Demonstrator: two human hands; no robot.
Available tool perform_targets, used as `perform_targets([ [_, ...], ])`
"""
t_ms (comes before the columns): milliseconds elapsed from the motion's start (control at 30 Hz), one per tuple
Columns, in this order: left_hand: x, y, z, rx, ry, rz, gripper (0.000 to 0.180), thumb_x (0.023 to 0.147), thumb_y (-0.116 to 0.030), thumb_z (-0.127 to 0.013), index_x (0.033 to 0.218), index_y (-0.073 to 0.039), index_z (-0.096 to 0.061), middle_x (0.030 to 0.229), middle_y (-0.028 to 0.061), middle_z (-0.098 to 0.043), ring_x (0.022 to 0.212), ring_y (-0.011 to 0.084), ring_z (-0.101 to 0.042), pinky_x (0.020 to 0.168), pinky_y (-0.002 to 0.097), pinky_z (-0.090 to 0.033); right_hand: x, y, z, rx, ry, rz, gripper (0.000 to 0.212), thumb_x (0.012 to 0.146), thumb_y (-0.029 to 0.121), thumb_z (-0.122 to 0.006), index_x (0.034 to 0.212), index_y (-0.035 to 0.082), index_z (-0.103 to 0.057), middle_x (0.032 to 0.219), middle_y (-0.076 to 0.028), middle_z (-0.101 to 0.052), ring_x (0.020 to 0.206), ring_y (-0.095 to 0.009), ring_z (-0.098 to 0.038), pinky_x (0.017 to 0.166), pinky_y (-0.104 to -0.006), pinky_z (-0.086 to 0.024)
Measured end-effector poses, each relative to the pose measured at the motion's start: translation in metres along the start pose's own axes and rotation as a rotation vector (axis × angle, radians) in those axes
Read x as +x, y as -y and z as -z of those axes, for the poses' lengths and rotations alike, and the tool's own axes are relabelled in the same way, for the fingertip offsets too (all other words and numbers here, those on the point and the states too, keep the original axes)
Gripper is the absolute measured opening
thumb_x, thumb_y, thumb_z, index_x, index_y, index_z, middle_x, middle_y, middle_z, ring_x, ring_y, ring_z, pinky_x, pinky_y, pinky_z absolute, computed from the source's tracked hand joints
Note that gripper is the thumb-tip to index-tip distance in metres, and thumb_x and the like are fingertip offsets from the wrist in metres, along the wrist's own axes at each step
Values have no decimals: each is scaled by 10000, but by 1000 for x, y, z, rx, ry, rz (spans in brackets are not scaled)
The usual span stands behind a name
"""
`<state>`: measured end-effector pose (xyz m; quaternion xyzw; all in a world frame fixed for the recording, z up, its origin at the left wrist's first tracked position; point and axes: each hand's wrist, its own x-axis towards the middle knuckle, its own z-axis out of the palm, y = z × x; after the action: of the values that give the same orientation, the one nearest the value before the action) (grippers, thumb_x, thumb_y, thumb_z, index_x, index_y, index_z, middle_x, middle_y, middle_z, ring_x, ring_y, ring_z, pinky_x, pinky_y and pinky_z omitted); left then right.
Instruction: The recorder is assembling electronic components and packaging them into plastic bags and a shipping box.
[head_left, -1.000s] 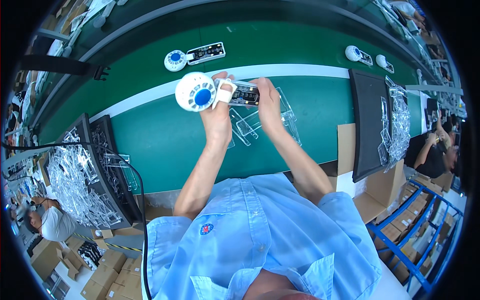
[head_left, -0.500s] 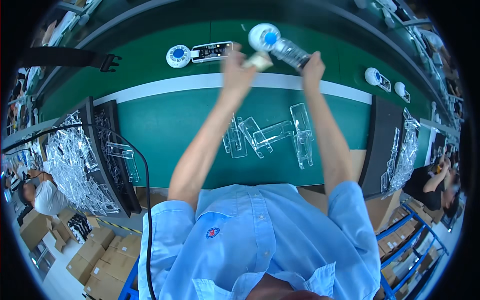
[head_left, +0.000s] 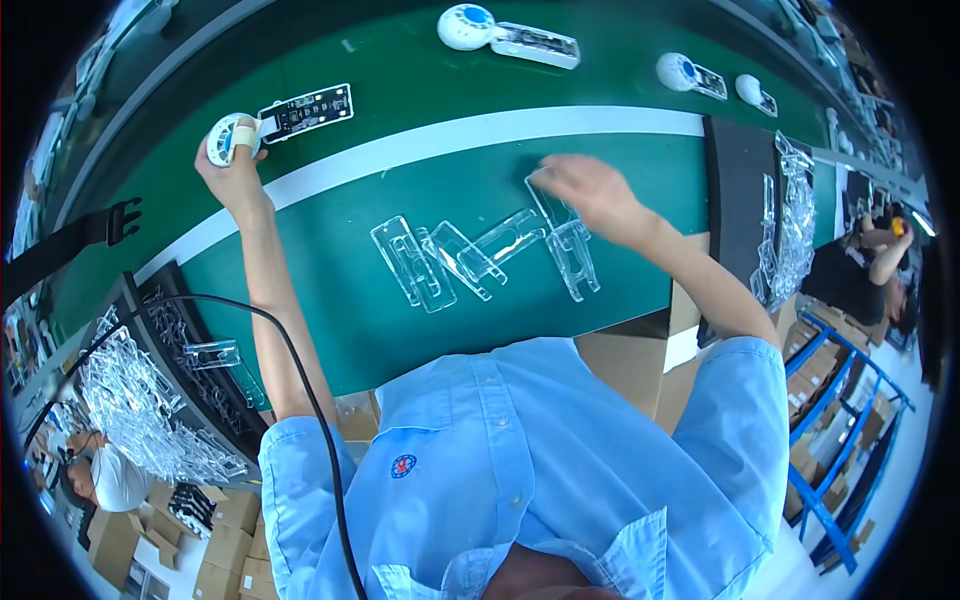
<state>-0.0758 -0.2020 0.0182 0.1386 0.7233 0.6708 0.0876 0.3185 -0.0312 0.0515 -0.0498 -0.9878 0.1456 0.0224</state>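
At the left, my left hand (head_left: pixel 236 182) grips the round white head (head_left: pixel 222 142) of a device with a blue centre. A cream wrap covers one finger. The device's long body (head_left: pixel 305 112) lies open, its dark circuit board showing. Over the green work surface, my right hand (head_left: pixel 597 198) is closed at the upper end of a clear plastic cover (head_left: pixel 549 208); its fingertips are slightly blurred. Several more clear covers (head_left: pixel 432 268) lie loosely overlapped to the left of it. Farther up on the green belt lies another white device (head_left: pixel 537 46), a clear cover over its body.
Two smaller-looking white devices (head_left: pixel 690 74) sit farther right on the belt. Dark trays of clear parts (head_left: pixel 150 400) flank me, with another pile (head_left: pixel 795 235) at right. A black cable (head_left: pixel 285 335) crosses my left arm. A black strap buckle (head_left: pixel 122 222) hangs at left.
My right hand has let go of the covered device, which lies on the belt, and come down to a clear cover. My left hand has moved to the other device's head. The view has shifted.
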Motion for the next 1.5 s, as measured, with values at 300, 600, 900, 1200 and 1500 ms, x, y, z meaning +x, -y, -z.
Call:
perform_targets([
  [300,-70,-69,-54,-754,146,183,383,860,-260,-623,1098,13,-498,1031,156,-570,961,298,-587,931,454,-469,-28,-18,0,-299,172,348,446,776,74,-550,1219,81,-503,1343,-83,-439,1274,-223,-377,1068,-402,-312],
  [600,-150,-73,-86,-755,361,484,459,824,-304,-668,1117,-14,-467,998,124,-569,970,298,-590,909,451,-490,-70,24,78,-434,386,30,396,739,103,-572,1127,28,-548,857,-105,-582,902,-257,-593,916,-412,-420],
  [900,-182,-78,-103,-533,335,463,574,848,-270,-642,1268,-37,-328,1071,133,-541,928,274,-614,806,365,-500,-34,93,59,145,-95,-588,527,806,339,-648,1248,103,-485,911,-153,-544,816,-339,-597,686,-410,-491],
  [1200,-199,-92,-104,-554,368,483,522,878,-294,-607,1247,-34,-346,1049,125,-554,893,255,-631,772,347,-511,32,115,11,-5,-504,-551,600,709,238,-734,1224,23,-512,988,-143,-493,907,-302,-497,692,-387,-455],
  [1500,-205,-88,-87,-783,484,418,550,866,-339,-619,1240,-8,-390,1114,122,-537,1026,256,-575,916,368,-442,19,111,8,188,-580,-441,662,736,212,-714,1319,74,-432,974,-146,-549,851,-307,-537,740,-418,-437],
])
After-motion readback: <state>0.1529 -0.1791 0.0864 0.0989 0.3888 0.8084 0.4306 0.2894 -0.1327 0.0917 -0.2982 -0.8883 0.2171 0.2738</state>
